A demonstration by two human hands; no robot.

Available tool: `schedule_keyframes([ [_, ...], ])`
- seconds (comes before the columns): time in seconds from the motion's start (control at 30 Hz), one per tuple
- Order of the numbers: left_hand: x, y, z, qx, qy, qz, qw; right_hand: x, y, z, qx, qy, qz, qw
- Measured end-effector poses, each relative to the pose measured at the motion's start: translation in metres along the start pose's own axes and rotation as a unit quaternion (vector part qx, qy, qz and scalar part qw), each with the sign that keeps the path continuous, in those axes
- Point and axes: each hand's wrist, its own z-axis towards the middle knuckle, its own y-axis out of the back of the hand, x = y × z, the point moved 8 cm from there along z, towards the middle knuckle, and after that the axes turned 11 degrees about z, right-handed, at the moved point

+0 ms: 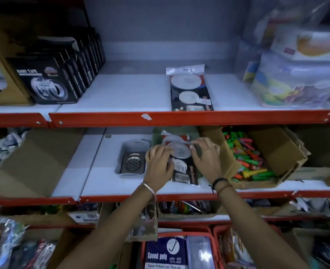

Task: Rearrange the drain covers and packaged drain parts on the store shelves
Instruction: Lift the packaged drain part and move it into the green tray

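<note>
On the middle shelf, my left hand (158,164) and my right hand (206,156) both grip a packaged drain cover set (181,162), a dark card with round white strainers under clear plastic. It lies in front of a green box (174,131). Left of it sits a square metal drain cover (133,162) in a clear blister pack. On the upper shelf lies another packaged drain cover set (190,90), flat and untouched.
Black nano tape boxes (47,82) stand at the upper left. Plastic containers (296,82) fill the upper right. A cardboard box of coloured plastic parts (245,156) sits right of my hands, and a large brown carton (36,162) on the left. Red baskets (179,249) are below.
</note>
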Motion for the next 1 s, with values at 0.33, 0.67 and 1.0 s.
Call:
schedule_keyframes([
  [0.33, -0.039, 0.085, 0.182, 0.013, 0.023, 0.038, 0.999, 0.033, 0.114, 0.163, -0.062, -0.116, -0.016, 0.991],
  [0.67, 0.003, 0.059, 0.205, 0.055, 0.270, -0.280, 0.920, 0.009, 0.079, 0.188, 0.035, -0.229, 0.150, 0.961],
  [1.0, 0.009, 0.081, 0.106, -0.067, 0.272, -0.422, 0.862, 0.057, 0.090, 0.095, -0.106, -0.083, 0.217, 0.967],
])
